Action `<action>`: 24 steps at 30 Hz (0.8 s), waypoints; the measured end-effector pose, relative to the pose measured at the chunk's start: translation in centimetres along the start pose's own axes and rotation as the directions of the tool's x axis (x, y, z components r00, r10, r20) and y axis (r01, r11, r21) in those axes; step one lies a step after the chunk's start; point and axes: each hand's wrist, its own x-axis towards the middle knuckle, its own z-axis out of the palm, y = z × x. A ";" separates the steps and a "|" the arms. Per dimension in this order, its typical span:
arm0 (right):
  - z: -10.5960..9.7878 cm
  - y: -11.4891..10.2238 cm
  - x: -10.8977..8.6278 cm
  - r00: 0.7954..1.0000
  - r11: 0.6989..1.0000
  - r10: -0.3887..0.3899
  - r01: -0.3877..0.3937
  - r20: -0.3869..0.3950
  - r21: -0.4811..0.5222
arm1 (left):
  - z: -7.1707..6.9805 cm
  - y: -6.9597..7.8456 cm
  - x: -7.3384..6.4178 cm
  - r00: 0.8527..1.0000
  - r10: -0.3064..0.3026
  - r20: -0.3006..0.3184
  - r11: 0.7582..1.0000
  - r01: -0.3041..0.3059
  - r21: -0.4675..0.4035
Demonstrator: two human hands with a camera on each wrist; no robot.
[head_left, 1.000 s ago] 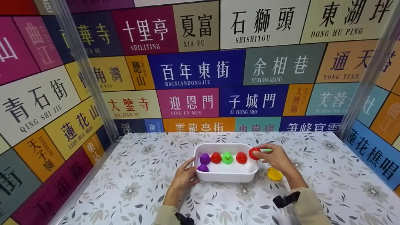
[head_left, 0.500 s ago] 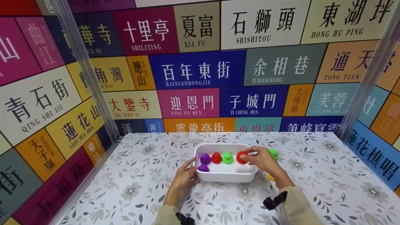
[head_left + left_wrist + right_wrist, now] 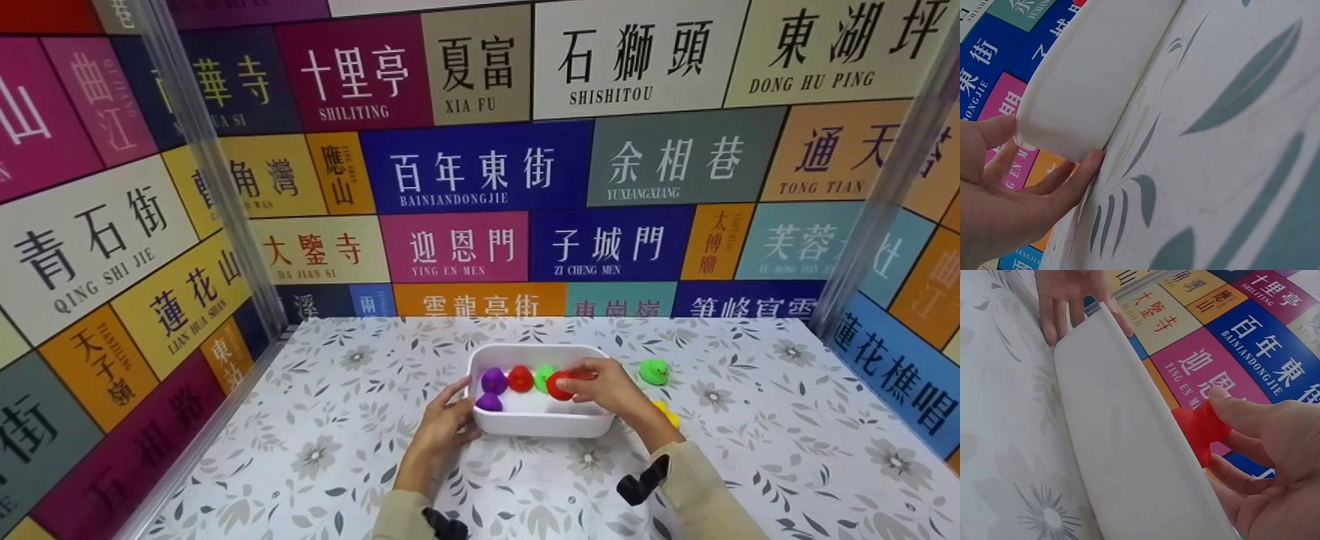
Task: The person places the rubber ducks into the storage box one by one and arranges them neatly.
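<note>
A white box point(image 3: 544, 426) stands on the table, with small rubber ducks inside. My left hand point(image 3: 444, 421) holds the box's left end, one fingertip at the rim and another low on the wall in the left wrist view. Over the box's right part, my right hand point(image 3: 604, 388) pinches a red rubber duck point(image 3: 559, 385); the right wrist view shows this red duck point(image 3: 1203, 427) just past the rim. Partly behind it is a green duck point(image 3: 541, 379). Further left are another red duck point(image 3: 520, 379) and two purple ducks point(image 3: 493, 381). My fingers hide the box's right part.
Outside the box, a green duck point(image 3: 654, 372) sits to the right. A yellow duck point(image 3: 666, 414) is partly covered by my right forearm. The table point(image 3: 322, 420) has a leaf-patterned cover, and colourful sign-printed walls point(image 3: 472, 169) rise behind and at the sides.
My right hand has moved left from the box's right rim to over its inside, holding a red duck, which now partly covers the green one. The left hand has kept its place.
</note>
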 end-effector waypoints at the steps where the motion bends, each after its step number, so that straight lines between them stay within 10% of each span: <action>1: 0.2 0.0 0.1 1.000 1.000 0.008 -0.008 0.001 0.003 | 0.0 0.0 0.0 1.000 -0.002 -0.002 1.000 0.002 -0.001; 24: 4.4 -0.5 1.9 0.998 0.997 0.066 -0.065 0.017 -0.046 | -0.1 -0.1 0.1 1.000 -0.019 0.002 1.000 0.019 -0.020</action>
